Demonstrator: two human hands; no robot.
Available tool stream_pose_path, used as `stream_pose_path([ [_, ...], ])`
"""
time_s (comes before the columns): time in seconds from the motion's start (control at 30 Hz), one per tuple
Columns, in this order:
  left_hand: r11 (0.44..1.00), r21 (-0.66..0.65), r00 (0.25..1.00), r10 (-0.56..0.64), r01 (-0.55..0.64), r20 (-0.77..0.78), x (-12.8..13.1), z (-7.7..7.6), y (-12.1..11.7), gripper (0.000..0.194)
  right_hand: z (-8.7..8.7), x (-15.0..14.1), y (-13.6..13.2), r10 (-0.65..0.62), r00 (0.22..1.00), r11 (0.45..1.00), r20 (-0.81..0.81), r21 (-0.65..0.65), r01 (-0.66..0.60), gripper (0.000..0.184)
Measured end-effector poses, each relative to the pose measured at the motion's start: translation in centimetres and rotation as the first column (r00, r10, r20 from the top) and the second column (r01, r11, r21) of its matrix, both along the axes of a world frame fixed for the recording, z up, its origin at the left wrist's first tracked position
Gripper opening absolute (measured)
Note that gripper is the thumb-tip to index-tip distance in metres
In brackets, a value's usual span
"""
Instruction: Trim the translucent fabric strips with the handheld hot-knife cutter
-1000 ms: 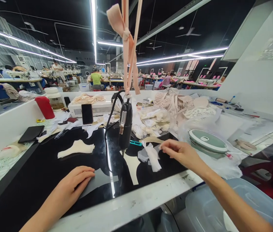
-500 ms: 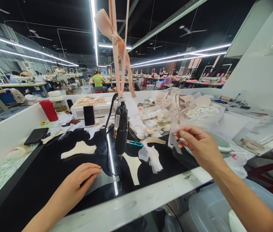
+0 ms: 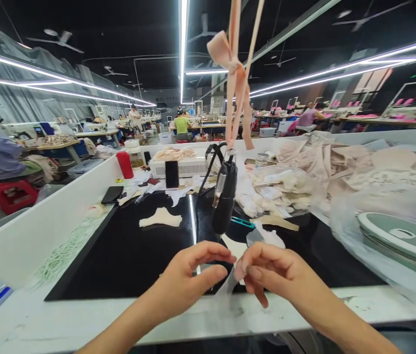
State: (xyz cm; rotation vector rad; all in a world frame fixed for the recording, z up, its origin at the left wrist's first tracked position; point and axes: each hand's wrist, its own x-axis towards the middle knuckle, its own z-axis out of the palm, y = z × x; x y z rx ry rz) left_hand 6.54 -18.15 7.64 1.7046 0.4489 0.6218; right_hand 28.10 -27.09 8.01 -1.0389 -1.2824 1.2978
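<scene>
My right hand pinches a thin translucent sheet piece, which hangs near the table's front edge. Close on its left, my left hand is open, thumb and fingers apart, fingertips by the top of that piece; whether they touch it I cannot tell. Beyond the hands hangs a black hand-held tool on a peach ribbon. Under it lies a cream cut piece, partly hidden by my hands. White and translucent pieces lie behind my right hand, beside teal thread snips.
Another cream piece lies on the black mat. A phone stands against a white box. Fabric pieces are heaped at the back right, near a green-lidded container. Green cords lie at left.
My right hand has brought the translucent piece from the right to the front middle. My left hand has lifted off the mat and come beside it. The view has shifted.
</scene>
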Motion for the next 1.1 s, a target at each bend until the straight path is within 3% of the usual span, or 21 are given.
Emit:
stream_pose_path([
  [0.1,0.973,-0.225,0.999,-0.042,0.042,0.003,0.1,-0.3,-0.7,0.050,-0.4,-0.9,0.6,0.021,0.998,1.000,-0.057,-0.021,-0.022,0.028],
  [0.23,0.940,-0.341,0.999,0.022,-0.029,-0.025,-0.3,-0.2,-0.9,0.046,-1.0,-1.5,0.9,0.005,0.995,0.998,-0.096,-0.068,-0.012,0.031],
  [0.4,0.939,-0.337,0.997,0.061,-0.072,-0.042,-0.7,-0.5,-0.7,0.047,-1.8,-2.3,1.1,-0.099,0.991,0.990,-0.085,-0.112,0.089,0.042],
  [0.67,0.947,-0.292,0.990,0.111,-0.131,-0.086,-1.4,-1.6,-0.3,0.045,-2.5,-2.7,1.7,-0.178,0.966,0.976,0.187,-0.094,0.198,0.035],
  [0.87,0.925,-0.310,0.975,0.191,-0.219,-0.116,-3.3,-1.7,0.3,0.037,-2.4,-2.1,1.5,-0.290,0.938,0.940,0.189,-0.128,0.316,0.036],
  [1.1,0.831,-0.425,0.933,0.336,-0.359,-0.131,-5.1,-2.5,0.5,0.048,-3.2,-1.9,1.8,-0.305,0.936,0.929,0.174,-0.162,0.333,0.040],
])
